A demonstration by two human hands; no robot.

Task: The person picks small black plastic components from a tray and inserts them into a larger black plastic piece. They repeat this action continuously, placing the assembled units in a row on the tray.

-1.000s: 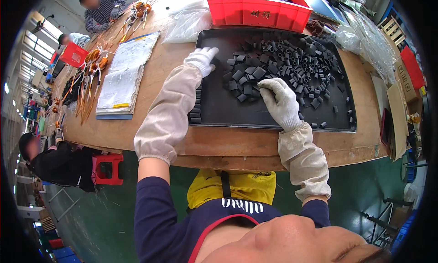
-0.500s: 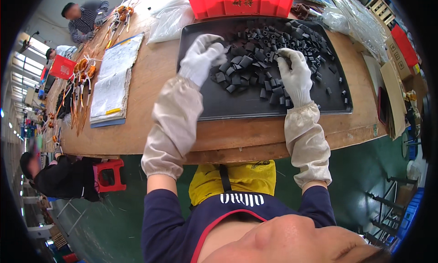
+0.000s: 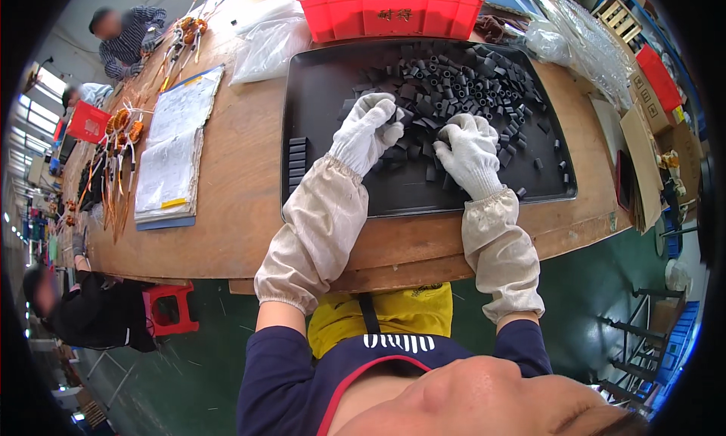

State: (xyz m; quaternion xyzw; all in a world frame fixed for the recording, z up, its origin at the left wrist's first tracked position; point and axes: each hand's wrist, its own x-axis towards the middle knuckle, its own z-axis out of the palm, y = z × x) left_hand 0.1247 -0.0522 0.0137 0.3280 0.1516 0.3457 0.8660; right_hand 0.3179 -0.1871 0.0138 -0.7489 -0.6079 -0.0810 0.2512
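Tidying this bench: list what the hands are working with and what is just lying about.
In use: left hand and right hand, both gloved, on the small black blocks; black tray.

Lying about: red bin; open booklet; clear plastic bags; red stool.

The gloved left hand (image 3: 368, 130) and right hand (image 3: 469, 152) covered the small black pieces (image 3: 461, 88) beneath them, so whether either hand gripped one could not be told. The red crate (image 3: 389, 12) was cut off by the top edge, its contents barely seen. The person's face at the lower edge was partly out of frame. Distant co-workers (image 3: 125, 31) were blurred.
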